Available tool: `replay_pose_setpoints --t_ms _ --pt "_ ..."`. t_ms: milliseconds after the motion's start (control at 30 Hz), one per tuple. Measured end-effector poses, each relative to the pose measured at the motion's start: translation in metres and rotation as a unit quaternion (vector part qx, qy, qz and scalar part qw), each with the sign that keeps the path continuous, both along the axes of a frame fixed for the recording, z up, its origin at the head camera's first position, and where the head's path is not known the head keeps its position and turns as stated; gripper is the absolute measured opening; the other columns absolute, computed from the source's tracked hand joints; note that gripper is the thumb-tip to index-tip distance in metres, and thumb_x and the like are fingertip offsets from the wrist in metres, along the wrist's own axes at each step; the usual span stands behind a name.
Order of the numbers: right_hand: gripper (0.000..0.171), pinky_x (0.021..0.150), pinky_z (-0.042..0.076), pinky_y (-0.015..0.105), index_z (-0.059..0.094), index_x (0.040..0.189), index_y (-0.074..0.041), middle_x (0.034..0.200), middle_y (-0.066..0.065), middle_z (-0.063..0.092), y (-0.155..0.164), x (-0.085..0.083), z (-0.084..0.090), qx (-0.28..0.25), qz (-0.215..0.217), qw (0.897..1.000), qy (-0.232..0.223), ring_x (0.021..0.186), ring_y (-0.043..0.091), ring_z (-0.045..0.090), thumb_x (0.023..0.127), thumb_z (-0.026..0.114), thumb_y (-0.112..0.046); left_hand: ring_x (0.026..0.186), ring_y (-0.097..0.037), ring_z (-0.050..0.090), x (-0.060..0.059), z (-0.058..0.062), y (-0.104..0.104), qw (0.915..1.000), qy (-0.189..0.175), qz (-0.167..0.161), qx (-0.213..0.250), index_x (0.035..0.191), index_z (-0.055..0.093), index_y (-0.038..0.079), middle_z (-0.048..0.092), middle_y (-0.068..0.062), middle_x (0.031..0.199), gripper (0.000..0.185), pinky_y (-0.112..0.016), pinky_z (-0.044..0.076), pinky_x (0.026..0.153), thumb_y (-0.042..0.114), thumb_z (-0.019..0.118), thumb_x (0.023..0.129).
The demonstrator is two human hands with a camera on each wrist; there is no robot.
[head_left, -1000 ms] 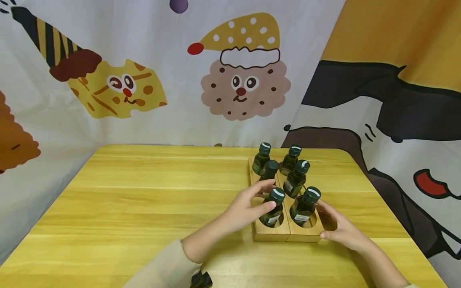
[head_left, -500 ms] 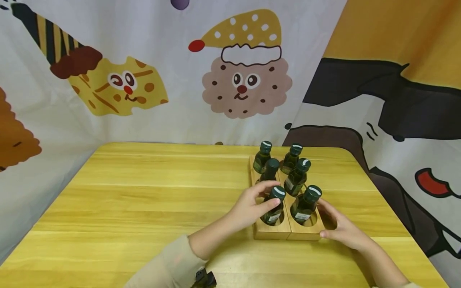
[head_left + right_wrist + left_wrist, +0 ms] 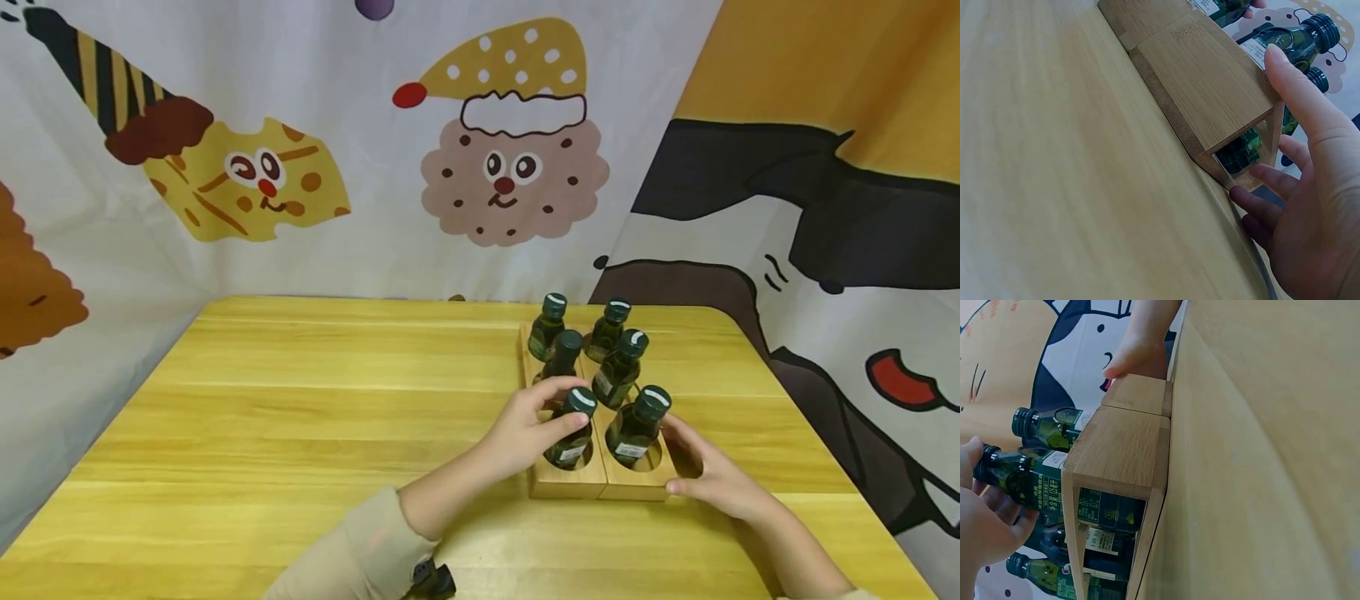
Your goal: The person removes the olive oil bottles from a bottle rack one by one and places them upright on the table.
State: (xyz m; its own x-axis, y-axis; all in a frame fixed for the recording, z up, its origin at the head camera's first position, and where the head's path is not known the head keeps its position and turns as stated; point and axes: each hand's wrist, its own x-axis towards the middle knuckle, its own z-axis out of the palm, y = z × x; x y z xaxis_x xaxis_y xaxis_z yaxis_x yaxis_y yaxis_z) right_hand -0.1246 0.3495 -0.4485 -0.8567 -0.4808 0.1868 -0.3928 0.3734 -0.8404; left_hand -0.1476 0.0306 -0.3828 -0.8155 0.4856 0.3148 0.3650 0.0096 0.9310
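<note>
Two wooden bottle racks (image 3: 564,482) stand side by side, with dark green glass bottles upright in their round holes. My left hand (image 3: 525,423) holds the near-left bottle (image 3: 567,442) by its neck, thumb on the near side and fingers behind; the bottle's base sits inside the rack. My right hand (image 3: 712,479) grips the near corner of the right rack (image 3: 1210,81), thumb at the front edge and fingers along its open side (image 3: 1254,150). Close to the right hand stands the near-right bottle (image 3: 633,432), which that hand leaves unheld.
Several more bottles (image 3: 617,371) fill the holes farther back. A yellow wooden table (image 3: 300,433) extends left of the racks. Behind it hangs a cartoon-printed curtain (image 3: 360,167). A small black object (image 3: 435,581) shows beneath the left sleeve (image 3: 367,542).
My left hand has shifted slightly rightward, with its thumb and fingers closer about the near-left bottle. The right hand and racks hold their places; the head view has moved slightly.
</note>
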Motion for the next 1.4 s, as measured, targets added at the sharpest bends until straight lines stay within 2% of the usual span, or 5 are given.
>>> replay_pose_setpoints --t_ms 433,600,767,1233,1400 --pt "0.089 0.099 0.026 0.01 0.024 0.151 -0.007 0.139 -0.019 0.04 -0.001 0.001 0.001 0.004 0.001 1.0 0.002 0.125 -0.001 0.038 0.078 0.073 -0.001 0.1 -0.013 0.059 0.0 0.001 -0.001 0.9998 0.02 0.005 -0.001 0.129 0.057 0.01 0.065 -0.003 0.109 0.036 -0.031 0.046 0.092 0.014 0.063 0.094" --pt "0.089 0.099 0.026 0.01 0.024 0.151 -0.006 0.14 -0.019 0.04 -0.001 0.001 0.001 0.001 0.002 1.0 0.001 0.125 -0.001 0.038 0.077 0.073 0.0 0.094 -0.015 0.059 -0.001 0.005 -0.004 0.9996 0.023 0.005 0.013 0.129 0.057 0.011 0.064 -0.002 0.108 0.035 -0.03 0.051 0.081 0.015 0.062 0.095" --pt "0.088 0.099 0.026 0.01 0.024 0.151 -0.006 0.139 -0.018 0.041 -0.001 0.0 0.001 -0.002 0.003 1.0 -0.001 0.125 -0.001 0.038 0.078 0.072 0.0 0.083 -0.014 0.056 -0.002 0.014 -0.009 0.9993 0.021 0.018 0.027 0.129 0.058 0.011 0.063 -0.003 0.1 0.035 -0.028 0.051 0.069 0.014 0.063 0.094" --pt "0.087 0.1 0.024 0.01 0.024 0.152 -0.009 0.141 -0.018 0.038 -0.001 0.0 0.001 -0.004 0.003 1.0 -0.011 0.127 -0.001 0.036 0.08 0.072 -0.002 0.092 -0.021 0.062 -0.008 0.047 -0.026 0.9974 0.008 0.032 0.064 0.13 0.056 0.005 0.063 -0.011 0.107 0.036 -0.031 0.056 0.071 0.011 0.061 0.095" --pt "0.088 0.101 0.025 0.011 0.024 0.152 -0.008 0.142 -0.017 0.038 -0.001 0.0 0.001 -0.003 0.002 1.0 -0.011 0.127 -0.001 0.036 0.079 0.072 -0.001 0.095 -0.026 0.062 -0.016 0.057 -0.037 0.9961 0.029 0.046 0.07 0.13 0.056 0.005 0.064 -0.012 0.108 0.036 -0.033 0.056 0.073 0.009 0.061 0.095"
